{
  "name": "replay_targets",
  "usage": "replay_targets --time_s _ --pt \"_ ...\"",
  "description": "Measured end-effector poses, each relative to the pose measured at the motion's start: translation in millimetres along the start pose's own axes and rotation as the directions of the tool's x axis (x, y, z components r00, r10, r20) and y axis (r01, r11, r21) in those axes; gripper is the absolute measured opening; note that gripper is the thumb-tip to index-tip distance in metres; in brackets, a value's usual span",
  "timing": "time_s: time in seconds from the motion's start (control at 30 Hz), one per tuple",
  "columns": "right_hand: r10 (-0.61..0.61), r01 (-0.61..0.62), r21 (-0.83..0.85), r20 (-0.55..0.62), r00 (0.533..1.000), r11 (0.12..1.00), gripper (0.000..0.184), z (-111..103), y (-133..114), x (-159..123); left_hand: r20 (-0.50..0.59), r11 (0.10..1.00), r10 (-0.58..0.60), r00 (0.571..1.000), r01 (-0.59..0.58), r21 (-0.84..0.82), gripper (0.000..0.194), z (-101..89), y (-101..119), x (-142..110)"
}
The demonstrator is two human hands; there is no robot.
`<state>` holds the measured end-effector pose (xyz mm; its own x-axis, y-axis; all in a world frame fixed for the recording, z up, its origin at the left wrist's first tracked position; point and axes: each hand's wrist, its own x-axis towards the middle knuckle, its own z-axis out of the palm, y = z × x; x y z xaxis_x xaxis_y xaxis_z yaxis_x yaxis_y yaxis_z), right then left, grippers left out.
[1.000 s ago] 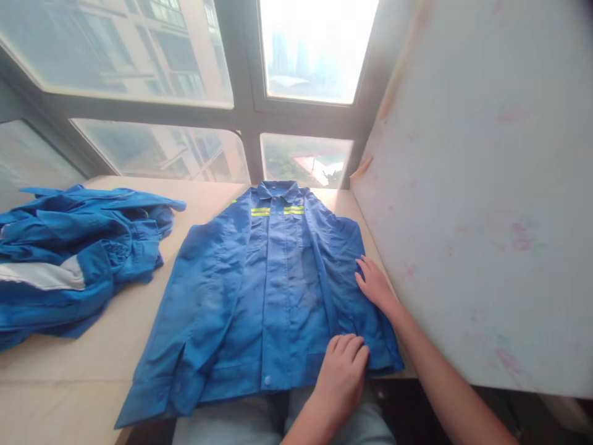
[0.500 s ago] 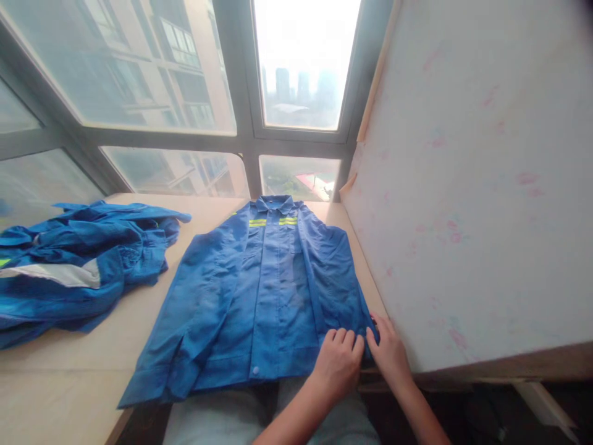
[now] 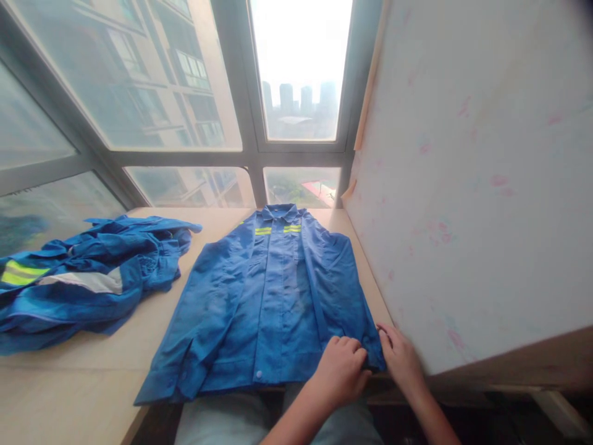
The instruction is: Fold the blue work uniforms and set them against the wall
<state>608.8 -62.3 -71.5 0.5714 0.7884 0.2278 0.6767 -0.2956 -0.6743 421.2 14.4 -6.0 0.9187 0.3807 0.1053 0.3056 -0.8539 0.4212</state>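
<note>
A blue work jacket (image 3: 278, 309) lies face up and buttoned on the pale tabletop, its collar toward the window and yellow reflective strips across the chest. Both sleeves are laid down along its front. My left hand (image 3: 341, 371) is closed on the sleeve (image 3: 340, 296) at the right, near its cuff, with fingers curled over the cloth. Just right of that cuff is my right hand (image 3: 404, 361), its thumb and fingers bent together beside the sleeve's edge. A small dark reddish thing shows between these fingers, too small to name.
A second blue garment (image 3: 152, 247) with yellow and grey-white strips lies crumpled on the left of the tabletop (image 3: 185, 278). A white panel with pink marks (image 3: 463, 216) rises close along the right side. Framed windows (image 3: 301, 74) stand behind the table.
The view has shifted slightly. My right hand has moved a little outward from the cuff, widening the gap between my hands. My left hand stays on the sleeve.
</note>
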Motion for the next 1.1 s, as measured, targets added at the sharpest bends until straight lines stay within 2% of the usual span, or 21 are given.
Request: replay_targets --time_s 0.1,0.2,0.33,0.43,0.53,0.63,0.87,1.0,1.1 --pt "-0.111 0.109 -0.038 -0.052 0.992 0.993 0.040 0 -17 9 -0.061 0.998 0.022 0.998 -0.025 -0.057 0.020 -7.1 -13 5" --pt "-0.235 0.236 -0.042 0.014 0.972 0.971 0.044 6 -43 30 -0.147 0.999 -0.046 0.988 0.044 -0.017 0.027 -19.6 -37 21" --pt "-0.340 0.353 -0.102 0.125 0.932 0.930 0.051 32 -77 59 -0.205 0.971 -0.166 0.965 0.196 0.136 0.038 -29.6 -76 36" --pt "-0.382 0.412 -0.194 0.177 0.907 0.890 0.049 59 -90 65 -0.149 0.946 -0.225 0.963 0.253 0.205 0.047 -26.9 -101 36" --pt "-0.383 0.438 -0.283 0.230 0.895 0.853 0.047 79 -90 56 -0.111 0.935 -0.231 0.967 0.252 0.248 0.046 -24.4 -117 35" --pt "-0.369 0.440 -0.338 0.255 0.894 0.832 0.046 87 -84 45 -0.163 0.903 -0.283 0.945 0.320 0.286 0.044 -31.4 -132 48" --pt "-0.377 0.449 -0.344 0.258 0.890 0.825 0.047 85 -81 45 -0.157 0.868 -0.399 0.903 0.427 0.252 0.043 -65.5 -178 108" --pt "-0.366 0.439 -0.340 0.260 0.894 0.832 0.047 83 -85 40 -0.145 0.850 -0.443 0.885 0.466 0.246 0.043 -67.5 -202 118" --pt "-0.324 0.403 -0.310 0.276 0.905 0.861 0.044 77 -89 43 -0.149 0.837 -0.463 0.874 0.487 0.251 0.047 -64.2 -207 117"
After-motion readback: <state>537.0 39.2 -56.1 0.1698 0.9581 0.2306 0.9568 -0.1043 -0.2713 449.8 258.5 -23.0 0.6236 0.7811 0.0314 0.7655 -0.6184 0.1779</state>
